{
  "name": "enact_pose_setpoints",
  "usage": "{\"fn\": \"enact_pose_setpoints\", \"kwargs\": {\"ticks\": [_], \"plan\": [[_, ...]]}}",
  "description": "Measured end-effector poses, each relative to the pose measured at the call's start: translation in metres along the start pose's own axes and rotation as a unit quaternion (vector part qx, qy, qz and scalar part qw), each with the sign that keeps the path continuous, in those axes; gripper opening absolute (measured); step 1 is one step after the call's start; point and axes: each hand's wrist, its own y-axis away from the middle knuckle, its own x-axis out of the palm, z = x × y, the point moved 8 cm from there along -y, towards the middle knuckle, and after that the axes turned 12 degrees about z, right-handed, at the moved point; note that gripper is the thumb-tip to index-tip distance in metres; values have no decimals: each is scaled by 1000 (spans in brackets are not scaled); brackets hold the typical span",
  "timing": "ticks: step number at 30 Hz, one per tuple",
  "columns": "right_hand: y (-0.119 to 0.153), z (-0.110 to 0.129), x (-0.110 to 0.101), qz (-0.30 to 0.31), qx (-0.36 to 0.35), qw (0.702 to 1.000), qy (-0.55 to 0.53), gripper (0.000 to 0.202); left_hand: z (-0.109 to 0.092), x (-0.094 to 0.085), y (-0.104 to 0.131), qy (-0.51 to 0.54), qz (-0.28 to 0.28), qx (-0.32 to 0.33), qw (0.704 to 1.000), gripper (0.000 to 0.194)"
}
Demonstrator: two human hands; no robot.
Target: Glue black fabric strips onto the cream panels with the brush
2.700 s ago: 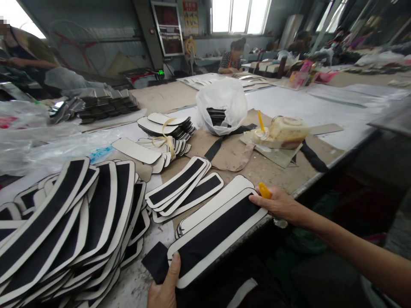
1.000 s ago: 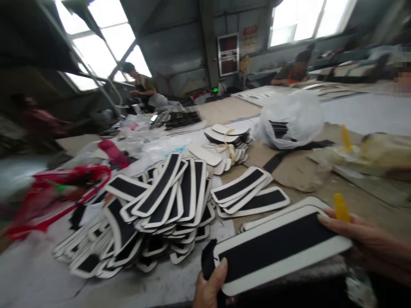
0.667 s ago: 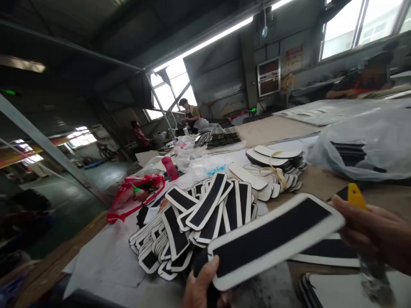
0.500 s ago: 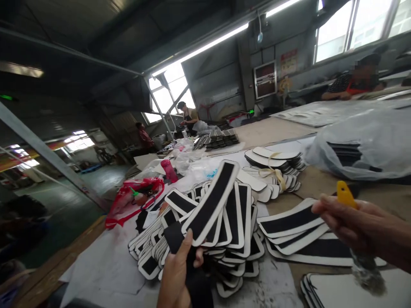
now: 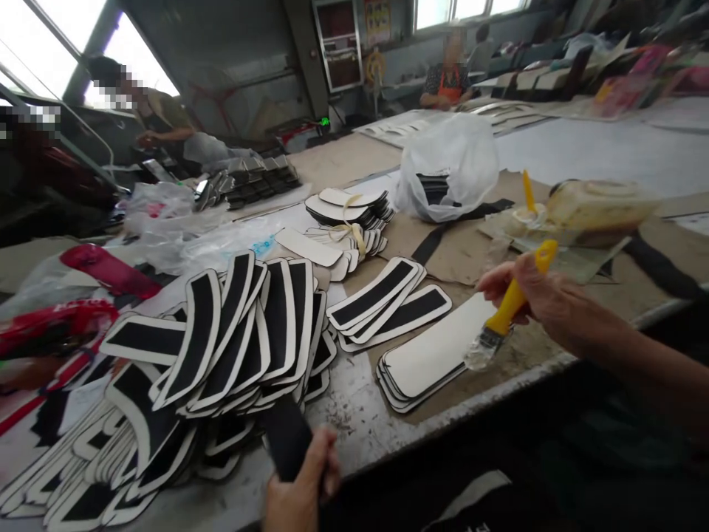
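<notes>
Panel [image 5: 193, 340] moved since earlier: L hand [image 5: 302, 473] to pile [image 5: 277, 321] just beyond. L hand pinches blk strip [image 5: 286, 436]; R hand [image 5: 546, 295] grips brush [image 5: 507, 307] by handle, prob. to stay clean, near wht stack [image 5: 432, 351].

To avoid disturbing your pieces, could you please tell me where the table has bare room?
Bare table shows between the big pile and plain stack, near the left hand; white sheeting, beyond the jug. The pile and bags crowd the left.

Right grip [image 5: 546, 303] holds brush [image 5: 508, 301]; left grip [image 5: 302, 476], black strip [image 5: 286, 436].
</notes>
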Motion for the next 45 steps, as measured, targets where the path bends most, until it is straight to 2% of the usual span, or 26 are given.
{"fn": "enact_pose_setpoints", "kwargs": {"ticks": [2, 4, 6, 9, 11, 13, 15, 18, 21, 25, 31, 36, 38, 40, 42, 45], "plan": [[5, -12, 19, 21, -7, 997, -76, 57, 16, 49, -3, 8, 45, -22, 999, 45], [7, -19, 40, 33, -22, 989, -140, 51, 16, 80, -11, -14, 53, -1, 999, 48], [8, -25, 64, 65, -20, 982, -177, 45, 12, 97, -19, -69, 60, 24, 996, 53], [8, -38, 92, 103, 14, 977, -184, 37, 10, 110, -28, -164, 84, 46, 982, 50], [8, -45, 100, 113, 27, 982, -148, 33, 13, 112, -30, -194, 88, 50, 976, 43], [9, -48, 98, 110, 21, 989, -94, 29, 18, 114, -31, -196, 87, 55, 975, 37], [11, -49, 86, 77, 6, 997, -23, 26, 20, 117, -31, -192, 95, 65, 975, 40], [14, -43, 54, -7, -40, 995, 96, 23, 20, 119, -30, -190, 100, 62, 975, 45], [17, -37, 25, -68, -86, 977, 185, 20, 22, 118, -31, -178, 96, 46, 978, 47], [22, -31, -5, -125, -109, 949, 269, 17, 25, 114, -34, -134, 88, 33, 987, 44], [33, -11, -19, -158, -166, 899, 372, 8, 26, 112, -37, -110, 74, 29, 991, 38], [44, 2, -5, -132, -224, 848, 463, 9, 26, 107, -37, -109, 49, 31, 992, 38], [50, 2, 11, -118, -241, 818, 509, 11, 27, 106, -36, -101, 51, 27, 993, 39], [56, 0, 34, -93, -264, 800, 531, 11, 31, 107, -35, -77, 64, 12, 995, 42], [62, -1, 57, -41, -289, 810, 508, 10, 36, 108, -35, -38, 80, -11, 996, 48], [68, -2, 74, 41, -298, 860, 412, 10, 39, 110, -35, 12, 91, -27, 995, 55]]}}
